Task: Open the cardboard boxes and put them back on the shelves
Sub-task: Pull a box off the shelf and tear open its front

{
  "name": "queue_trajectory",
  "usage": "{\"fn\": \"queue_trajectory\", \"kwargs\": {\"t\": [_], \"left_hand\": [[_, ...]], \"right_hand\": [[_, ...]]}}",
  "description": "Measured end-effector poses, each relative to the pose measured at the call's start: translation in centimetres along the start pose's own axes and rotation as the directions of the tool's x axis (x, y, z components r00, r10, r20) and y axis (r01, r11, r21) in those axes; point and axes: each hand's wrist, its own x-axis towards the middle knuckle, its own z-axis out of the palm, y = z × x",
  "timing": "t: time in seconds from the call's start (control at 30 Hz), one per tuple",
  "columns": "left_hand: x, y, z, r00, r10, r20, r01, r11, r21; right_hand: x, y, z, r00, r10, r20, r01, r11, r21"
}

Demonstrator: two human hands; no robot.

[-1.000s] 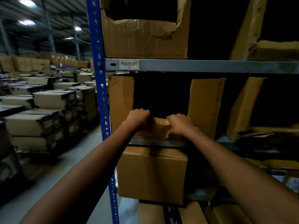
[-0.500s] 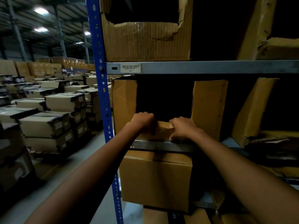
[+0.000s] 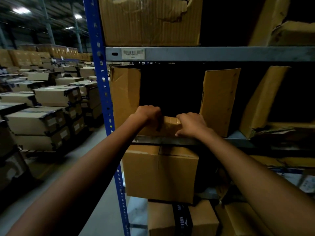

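The left hand and the right hand are both gripping the front edge of the opened box sitting on the middle shelf, so it seems nearly finished, while the lower box is looking shut.

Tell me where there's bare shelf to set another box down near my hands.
A narrow bare strip of middle shelf shows between the open box and the leaning cardboard right of it. Below, closed boxes crowd the shelf.

Dim warehouse, ceiling lights, steel columns, grey floor
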Motion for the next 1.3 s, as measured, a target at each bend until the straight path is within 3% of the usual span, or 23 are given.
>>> {"fn": "queue_trajectory", "kwargs": {"t": [0.23,0.6,0.73,0.8,0.9,1.03,1.2,1.3], "left_hand": [[-0.3,-0.4,0.3,0.998,0.024,-0.058,-0.026,0.999,-0.032],[0.8,-0.9,0.0,1.000,-0.003,0.014,0.005,0.996,-0.086],[0.9,-2.1,2.9,0.973,0.118,-0.198,-0.086,0.983,0.164],[0.5,-2.8,5.2,0.917,0.176,-0.359,-0.085,0.963,0.255],[0.3,-2.7,7.4,0.812,0.195,-0.550,-0.066,0.967,0.246],[1.4,-2.7,7.7,0.797,0.160,-0.582,-0.023,0.972,0.235],[1.8,-2.7,8.7,0.678,0.163,-0.717,-0.007,0.976,0.216],[2.7,-2.7,9.0,0.659,0.147,-0.738,0.003,0.980,0.198]], "right_hand": [[0.8,0.1,-0.1,1.000,-0.001,0.022,0.000,1.000,0.026],[1.6,0.2,-0.1,0.999,0.023,0.035,-0.023,1.000,0.019],[1.4,0.1,0.0,0.999,0.021,0.042,-0.022,1.000,0.019],[1.3,0.1,0.0,0.999,0.020,0.049,-0.021,1.000,0.013],[1.3,-0.1,0.0,0.998,0.023,0.066,-0.024,1.000,0.006],[1.8,-0.2,-0.3,0.993,0.053,0.105,-0.053,0.999,0.001],[2.2,0.1,0.1,0.992,0.070,0.107,-0.067,0.997,-0.027],[2.5,0.3,0.5,0.992,0.087,0.089,-0.086,0.996,-0.016]]}}
